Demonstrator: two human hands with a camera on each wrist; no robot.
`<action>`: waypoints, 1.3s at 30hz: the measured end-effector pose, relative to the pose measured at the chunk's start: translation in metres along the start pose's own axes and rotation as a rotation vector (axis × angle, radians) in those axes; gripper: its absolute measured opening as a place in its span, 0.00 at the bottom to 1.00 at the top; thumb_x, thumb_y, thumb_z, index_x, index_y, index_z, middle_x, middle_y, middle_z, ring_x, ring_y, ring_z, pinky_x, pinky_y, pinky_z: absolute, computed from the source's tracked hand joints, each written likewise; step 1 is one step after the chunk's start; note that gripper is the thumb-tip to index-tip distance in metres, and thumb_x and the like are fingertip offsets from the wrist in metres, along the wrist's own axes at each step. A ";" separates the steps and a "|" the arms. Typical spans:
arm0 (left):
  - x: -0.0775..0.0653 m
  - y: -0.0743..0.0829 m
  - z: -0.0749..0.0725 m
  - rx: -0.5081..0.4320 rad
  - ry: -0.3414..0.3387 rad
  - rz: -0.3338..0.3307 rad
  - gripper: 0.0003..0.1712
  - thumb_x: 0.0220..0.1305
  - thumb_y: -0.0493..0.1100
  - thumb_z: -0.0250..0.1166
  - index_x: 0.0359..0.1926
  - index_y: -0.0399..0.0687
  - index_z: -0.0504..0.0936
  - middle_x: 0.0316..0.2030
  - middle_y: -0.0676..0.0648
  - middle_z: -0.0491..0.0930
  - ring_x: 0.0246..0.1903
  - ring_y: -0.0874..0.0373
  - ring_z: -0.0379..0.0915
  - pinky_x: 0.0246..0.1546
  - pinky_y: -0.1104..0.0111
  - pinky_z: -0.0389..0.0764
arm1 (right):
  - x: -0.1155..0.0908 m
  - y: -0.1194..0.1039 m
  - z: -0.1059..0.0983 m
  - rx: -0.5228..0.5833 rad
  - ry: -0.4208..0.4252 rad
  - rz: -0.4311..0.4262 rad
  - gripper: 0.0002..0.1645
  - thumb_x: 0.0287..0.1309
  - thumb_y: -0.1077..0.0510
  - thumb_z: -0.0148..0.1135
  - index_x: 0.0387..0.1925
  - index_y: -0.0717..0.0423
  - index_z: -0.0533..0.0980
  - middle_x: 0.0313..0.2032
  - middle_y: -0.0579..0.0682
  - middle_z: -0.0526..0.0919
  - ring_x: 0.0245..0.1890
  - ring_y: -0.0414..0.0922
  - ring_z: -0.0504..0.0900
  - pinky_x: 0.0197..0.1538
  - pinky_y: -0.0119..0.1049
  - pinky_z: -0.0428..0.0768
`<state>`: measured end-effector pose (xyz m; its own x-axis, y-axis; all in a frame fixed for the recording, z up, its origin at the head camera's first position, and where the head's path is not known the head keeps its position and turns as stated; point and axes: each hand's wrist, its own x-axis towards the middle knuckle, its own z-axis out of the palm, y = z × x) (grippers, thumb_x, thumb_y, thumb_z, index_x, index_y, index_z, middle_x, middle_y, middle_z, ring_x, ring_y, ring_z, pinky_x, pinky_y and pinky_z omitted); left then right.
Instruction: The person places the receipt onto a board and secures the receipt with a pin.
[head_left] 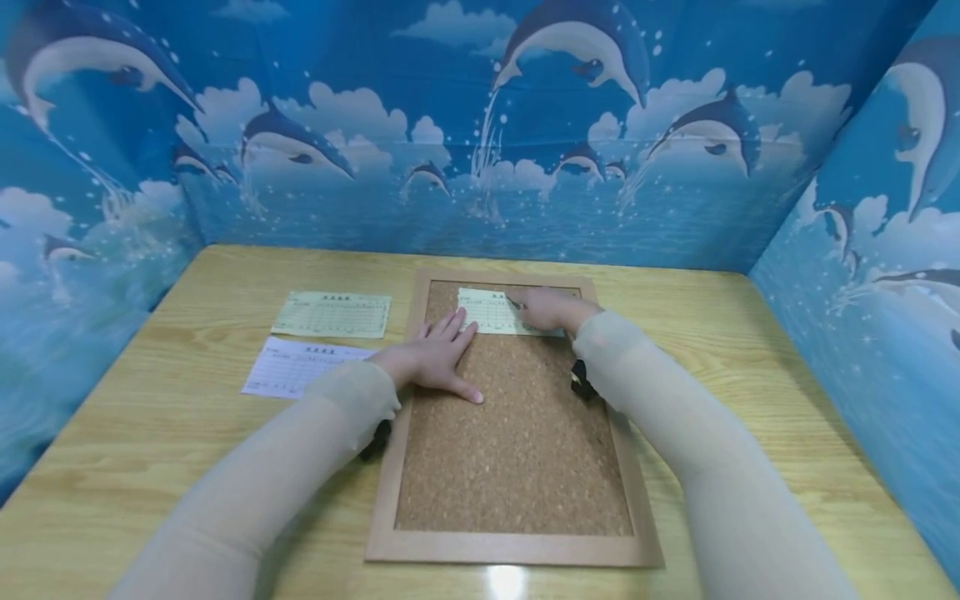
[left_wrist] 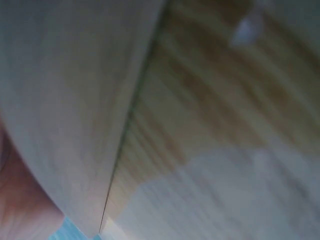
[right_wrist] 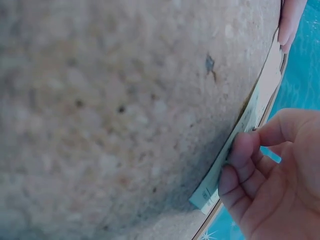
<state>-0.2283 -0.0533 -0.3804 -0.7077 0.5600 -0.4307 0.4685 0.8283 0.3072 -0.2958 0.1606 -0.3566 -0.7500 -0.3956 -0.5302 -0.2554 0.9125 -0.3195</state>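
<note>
A pale green printed form (head_left: 483,315) lies across the top of a framed cork board (head_left: 517,442). My left hand (head_left: 438,354) rests spread on the board's left side, its fingertips at the form's lower left edge. Over the right half of the form, my right hand (head_left: 547,308) pinches a small dark pin-like thing (right_wrist: 255,129) against the paper; its exact kind is mostly hidden by the fingers. In the right wrist view the form (right_wrist: 205,196) bows slightly off the cork beside the curled fingers of the right hand (right_wrist: 280,175).
To the left, on the wooden table (head_left: 705,358), lie another green form (head_left: 333,315) and a white form (head_left: 288,367), partly under the left sleeve. A dolphin-printed blue curtain (head_left: 450,208) stands behind and at both sides. The left wrist view is mostly blurred frame and table.
</note>
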 end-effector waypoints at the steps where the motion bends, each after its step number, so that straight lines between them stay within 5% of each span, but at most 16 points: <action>1: 0.000 0.000 0.000 -0.001 0.002 0.001 0.70 0.43 0.80 0.56 0.72 0.51 0.29 0.70 0.43 0.18 0.68 0.50 0.13 0.65 0.50 0.30 | 0.000 0.000 -0.001 -0.004 0.001 -0.001 0.32 0.71 0.56 0.36 0.73 0.47 0.43 0.70 0.56 0.51 0.68 0.55 0.54 0.66 0.51 0.55; 17: -0.009 -0.005 -0.008 -0.005 0.035 0.021 0.68 0.47 0.78 0.56 0.73 0.48 0.32 0.70 0.41 0.20 0.69 0.49 0.16 0.66 0.51 0.31 | 0.001 -0.010 -0.005 -0.090 0.053 0.032 0.30 0.72 0.54 0.35 0.73 0.45 0.45 0.70 0.54 0.54 0.66 0.52 0.59 0.63 0.49 0.61; 20: -0.011 -0.007 -0.007 -0.003 0.049 0.018 0.66 0.48 0.77 0.55 0.73 0.47 0.33 0.70 0.41 0.22 0.69 0.49 0.17 0.66 0.52 0.31 | -0.001 -0.010 -0.005 -0.125 0.060 0.024 0.30 0.72 0.54 0.34 0.72 0.46 0.47 0.62 0.60 0.67 0.43 0.49 0.77 0.48 0.45 0.73; 22: -0.013 -0.008 -0.006 0.008 0.056 0.019 0.65 0.49 0.77 0.55 0.73 0.47 0.35 0.71 0.40 0.23 0.69 0.49 0.18 0.66 0.52 0.32 | -0.004 -0.010 -0.002 -0.139 0.068 0.006 0.29 0.73 0.55 0.34 0.72 0.48 0.48 0.50 0.62 0.76 0.24 0.45 0.72 0.36 0.42 0.72; 24: -0.016 -0.008 -0.004 0.014 0.047 0.018 0.64 0.50 0.77 0.54 0.73 0.47 0.36 0.71 0.40 0.24 0.69 0.49 0.19 0.66 0.51 0.32 | -0.007 -0.008 0.002 -0.136 0.071 -0.013 0.29 0.72 0.54 0.34 0.72 0.49 0.48 0.43 0.62 0.77 0.17 0.44 0.61 0.31 0.41 0.68; 26: -0.018 -0.008 -0.002 0.012 0.036 0.017 0.63 0.50 0.77 0.54 0.73 0.47 0.37 0.71 0.40 0.24 0.70 0.49 0.20 0.66 0.51 0.33 | -0.011 -0.005 0.007 -0.140 0.090 -0.030 0.30 0.72 0.52 0.36 0.72 0.50 0.50 0.48 0.61 0.77 0.21 0.44 0.70 0.35 0.42 0.72; 28: -0.020 -0.008 -0.001 0.002 0.027 0.013 0.62 0.51 0.76 0.54 0.73 0.47 0.38 0.71 0.41 0.25 0.70 0.49 0.20 0.66 0.50 0.34 | -0.016 -0.003 0.011 -0.140 0.110 -0.043 0.30 0.71 0.50 0.39 0.71 0.51 0.51 0.60 0.59 0.70 0.37 0.48 0.78 0.48 0.45 0.72; 30: -0.022 -0.009 -0.001 -0.013 0.034 0.015 0.62 0.51 0.76 0.54 0.73 0.48 0.38 0.71 0.41 0.26 0.70 0.49 0.21 0.66 0.50 0.35 | -0.020 -0.001 0.013 -0.136 0.132 -0.043 0.31 0.70 0.49 0.43 0.71 0.53 0.54 0.66 0.56 0.62 0.55 0.52 0.73 0.58 0.49 0.67; 32: -0.025 -0.010 -0.001 -0.014 0.043 0.015 0.62 0.51 0.76 0.54 0.73 0.48 0.38 0.72 0.42 0.28 0.70 0.49 0.22 0.66 0.50 0.35 | -0.024 -0.001 0.016 -0.126 0.141 -0.037 0.32 0.69 0.47 0.46 0.70 0.53 0.55 0.66 0.56 0.63 0.61 0.54 0.67 0.61 0.51 0.63; 36: -0.031 -0.012 0.000 -0.012 0.084 0.045 0.61 0.52 0.76 0.53 0.73 0.47 0.39 0.72 0.42 0.31 0.70 0.47 0.24 0.66 0.51 0.38 | -0.031 -0.002 0.019 -0.118 0.164 -0.046 0.33 0.67 0.45 0.50 0.68 0.54 0.59 0.49 0.55 0.79 0.41 0.46 0.79 0.50 0.46 0.73; 39: -0.038 -0.014 0.001 -0.020 0.125 0.072 0.60 0.53 0.75 0.53 0.73 0.45 0.40 0.72 0.42 0.33 0.70 0.47 0.27 0.66 0.52 0.39 | -0.034 -0.004 0.023 -0.098 0.179 -0.054 0.34 0.65 0.44 0.52 0.67 0.53 0.61 0.27 0.49 0.79 0.21 0.40 0.71 0.33 0.40 0.73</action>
<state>-0.2075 -0.0862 -0.3690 -0.7332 0.6110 -0.2984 0.5109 0.7847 0.3511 -0.2553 0.1685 -0.3548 -0.8277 -0.4272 -0.3639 -0.3496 0.8998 -0.2611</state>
